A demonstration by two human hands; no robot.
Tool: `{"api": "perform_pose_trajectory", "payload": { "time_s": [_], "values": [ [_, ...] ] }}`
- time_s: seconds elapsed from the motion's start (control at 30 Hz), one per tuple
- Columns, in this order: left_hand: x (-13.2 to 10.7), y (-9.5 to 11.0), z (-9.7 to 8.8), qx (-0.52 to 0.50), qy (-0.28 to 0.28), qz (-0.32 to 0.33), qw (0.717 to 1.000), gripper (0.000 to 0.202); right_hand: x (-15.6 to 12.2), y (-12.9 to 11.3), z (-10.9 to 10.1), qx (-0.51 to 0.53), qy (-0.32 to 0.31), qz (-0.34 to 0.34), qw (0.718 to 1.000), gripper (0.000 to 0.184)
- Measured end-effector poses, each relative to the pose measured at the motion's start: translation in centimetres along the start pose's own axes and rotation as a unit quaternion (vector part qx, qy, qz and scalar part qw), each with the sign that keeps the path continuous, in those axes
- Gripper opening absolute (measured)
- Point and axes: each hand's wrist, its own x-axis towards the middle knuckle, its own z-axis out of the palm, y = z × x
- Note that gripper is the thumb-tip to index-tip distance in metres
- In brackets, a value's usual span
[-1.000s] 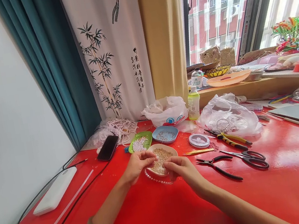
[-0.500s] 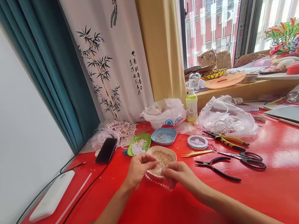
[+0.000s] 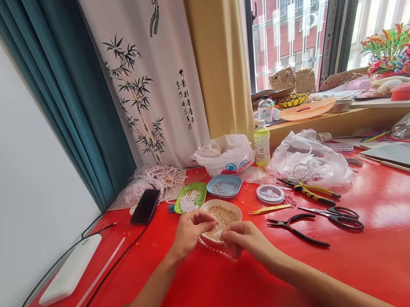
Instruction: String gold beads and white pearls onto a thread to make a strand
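My hands met over beads on a red table (image 3: 365, 263).
My left hand (image 3: 190, 232) and right hand (image 3: 245, 238) pinched a bead strand (image 3: 217, 251) sagging between them, beside a dish (image 3: 224, 201) of gold beads; pliers (image 3: 296, 227) lay nearby.

Item one: the strand of pale beads (image 3: 216, 249) is short, strung and slack. It sags in a shallow arc between my left hand (image 3: 191, 230) and my right hand (image 3: 244, 237), each end pinched at my fingertips. Its low point is on or just above the red table (image 3: 220, 292); I cannot tell which. Item two: the cream dish (image 3: 221, 201) is shallow and sits flat just behind the strand, holding a heap of small gold beads (image 3: 223, 215) — loose, unstrung. My left fingertips hang over its near-left rim.
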Motion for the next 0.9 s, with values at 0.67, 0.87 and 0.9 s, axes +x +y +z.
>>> {"api": "perform_pose_trajectory", "payload": {
  "time_s": [0.67, 0.87, 0.9],
  "values": [
    [-0.17, -0.14, -0.16, 0.063, -0.005, 0.054, 0.997, 0.011, 0.00, -0.17, -0.03, 0.033, -0.006, 0.019, 0.999, 0.020],
    [-0.28, -0.34, -0.11, 0.082, -0.003, 0.066, 0.994, 0.010, 0.17, 0.08, -0.17, 0.029, -0.001, 0.018, 0.999, 0.018],
    [-0.27, -0.40, -0.11, 0.084, -0.003, 0.067, 0.994, 0.010, 0.20, 0.11, -0.17, 0.029, -0.001, 0.018, 0.999, 0.018]
  ]
}}
